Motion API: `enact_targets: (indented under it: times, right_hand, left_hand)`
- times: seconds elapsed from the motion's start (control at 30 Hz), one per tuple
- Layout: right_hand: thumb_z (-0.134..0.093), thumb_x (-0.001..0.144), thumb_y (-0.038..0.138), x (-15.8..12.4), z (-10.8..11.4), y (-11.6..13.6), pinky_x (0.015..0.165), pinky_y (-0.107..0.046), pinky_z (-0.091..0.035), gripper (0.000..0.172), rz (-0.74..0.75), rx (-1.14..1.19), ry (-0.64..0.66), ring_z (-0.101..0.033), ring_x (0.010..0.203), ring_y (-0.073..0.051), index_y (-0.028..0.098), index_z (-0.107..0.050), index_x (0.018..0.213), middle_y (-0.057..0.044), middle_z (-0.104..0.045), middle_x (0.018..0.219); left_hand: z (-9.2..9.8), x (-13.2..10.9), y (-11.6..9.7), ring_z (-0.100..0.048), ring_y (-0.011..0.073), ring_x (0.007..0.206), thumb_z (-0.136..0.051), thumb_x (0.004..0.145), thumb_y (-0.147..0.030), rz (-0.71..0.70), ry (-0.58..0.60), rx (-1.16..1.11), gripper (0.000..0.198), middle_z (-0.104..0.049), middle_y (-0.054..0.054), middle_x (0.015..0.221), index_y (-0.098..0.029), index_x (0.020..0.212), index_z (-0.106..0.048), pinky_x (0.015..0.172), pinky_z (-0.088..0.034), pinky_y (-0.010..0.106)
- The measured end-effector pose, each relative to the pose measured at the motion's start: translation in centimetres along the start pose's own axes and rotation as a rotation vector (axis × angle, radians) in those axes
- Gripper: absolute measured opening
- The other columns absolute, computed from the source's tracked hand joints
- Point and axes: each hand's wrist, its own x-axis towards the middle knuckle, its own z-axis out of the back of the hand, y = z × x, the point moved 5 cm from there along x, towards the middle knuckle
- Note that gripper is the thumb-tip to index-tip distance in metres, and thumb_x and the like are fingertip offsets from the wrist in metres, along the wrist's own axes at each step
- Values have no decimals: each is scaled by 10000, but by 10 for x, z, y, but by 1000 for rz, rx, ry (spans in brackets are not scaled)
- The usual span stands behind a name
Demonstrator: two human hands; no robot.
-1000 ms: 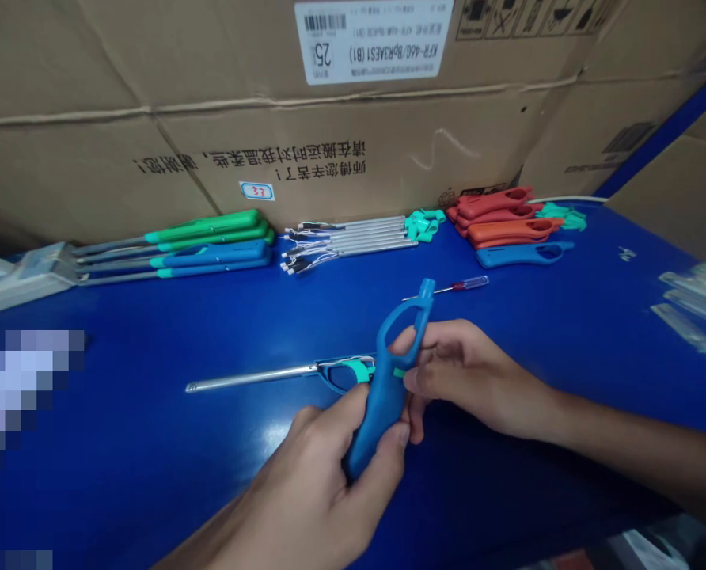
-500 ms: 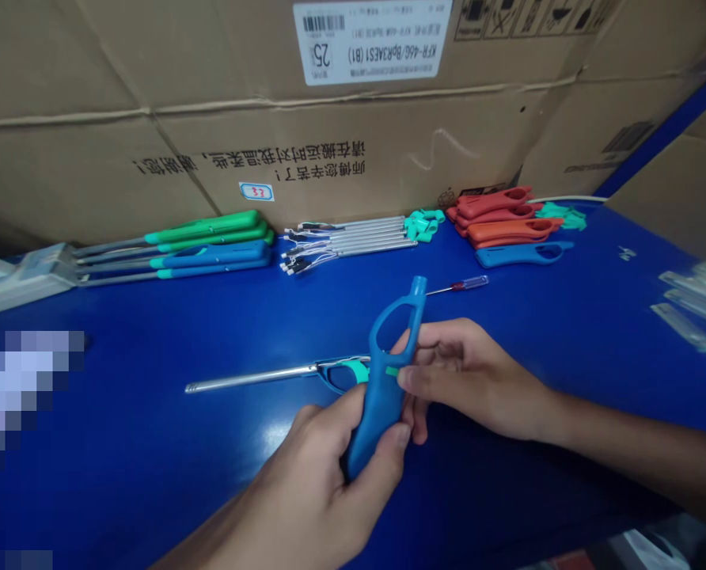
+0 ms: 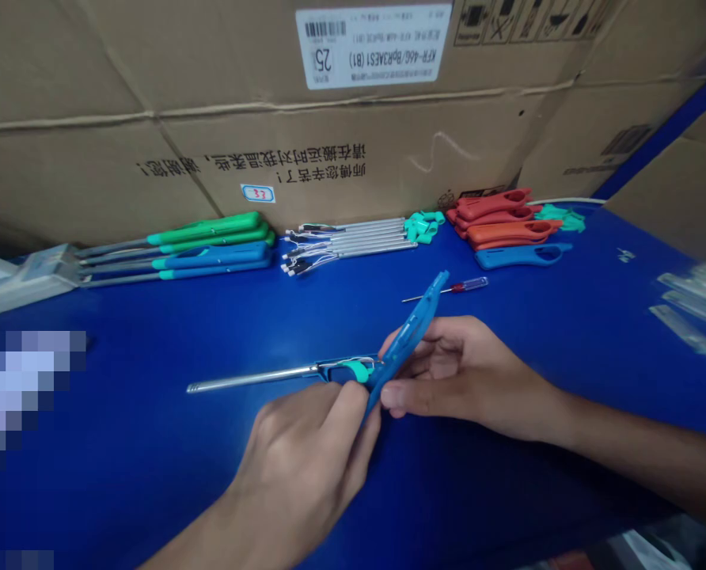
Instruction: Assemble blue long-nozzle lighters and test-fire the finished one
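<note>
Both hands hold a blue plastic handle shell (image 3: 413, 328) above the blue table (image 3: 151, 443), tilted edge-on to me. My left hand (image 3: 311, 451) pinches its lower end between thumb and fingers. My right hand (image 3: 453, 372) grips its middle from the right. Just behind them lies a part-built lighter (image 3: 305, 372) with a metal tube pointing left and a teal trigger (image 3: 358, 370); the lower end of the held shell meets it there.
Along the cardboard boxes (image 3: 270, 111) lie finished green and blue lighters (image 3: 210, 241), several metal tubes with wires (image 3: 347, 237), teal triggers (image 3: 424, 224), and red and blue shells (image 3: 507, 222). A small red-handled screwdriver (image 3: 451, 289) lies behind my hands. Clear bags (image 3: 691, 309) at right.
The blue shell was upright with its flat side toward me; it has been turned edge-on and lowered so its end now meets the lighter on the table. My left hand closed in on that end.
</note>
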Motion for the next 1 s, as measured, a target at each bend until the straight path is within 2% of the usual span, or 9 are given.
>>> enact_targets:
  times: [0.13,0.23,0.4,0.6,0.73,0.83,1.0]
  right_hand:
    - [-856,653,285,-3,1,10,666,-240,-568,319,109,-90,23,-673,683,-124,146,-648,851,-5,-688,732]
    - [-827,691,256,-6,1,20,669,-251,-567,275,212,-172,76,-678,710,-140,156,-648,875,-4,-687,737]
    - [-775,726,149,-10,-2,24,681,-234,-558,274,289,-171,91,-678,716,-129,179,-605,939,4,-695,775]
    - [-748,765,125,-12,5,16,682,-249,-580,420,355,-203,36,-710,718,-142,245,-552,1116,24,-709,804]
    - [-722,800,117,-12,8,12,707,-236,-600,404,415,-218,85,-733,742,-136,240,-551,1145,26,-725,859]
    - [-705,801,96,-16,7,18,673,-219,-601,392,558,-292,86,-731,716,-133,209,-552,1143,19,-723,835]
    - [-699,788,103,-33,-1,29,621,-180,-568,315,870,-703,-43,-706,712,-117,186,-623,1082,-12,-739,875]
  left_hand:
    - [5,4,4,-521,172,596,-469,947,-180,-35,-73,189,49,-539,5,682,-196,931,-514,559,-359,293]
    - [8,8,8,-493,191,607,-448,889,-116,-14,-100,271,205,-505,22,703,-159,1078,-513,534,-377,294]
    - [13,11,10,-498,232,719,-431,838,-53,-84,-137,317,405,-517,92,836,-81,1241,-456,574,-448,331]
    - [12,11,16,-486,231,771,-425,841,-34,-72,-121,275,418,-495,103,896,-80,1256,-451,605,-452,337]
    - [9,11,20,-486,235,767,-422,846,-49,-55,-107,293,407,-503,100,900,-107,1247,-460,589,-430,334]
    - [9,11,22,-487,242,765,-416,825,-36,-52,-94,322,439,-510,99,904,-127,1252,-461,586,-411,339]
    - [10,12,23,-501,247,772,-420,786,-21,-74,-49,330,520,-536,89,900,-144,1291,-446,621,-394,366]
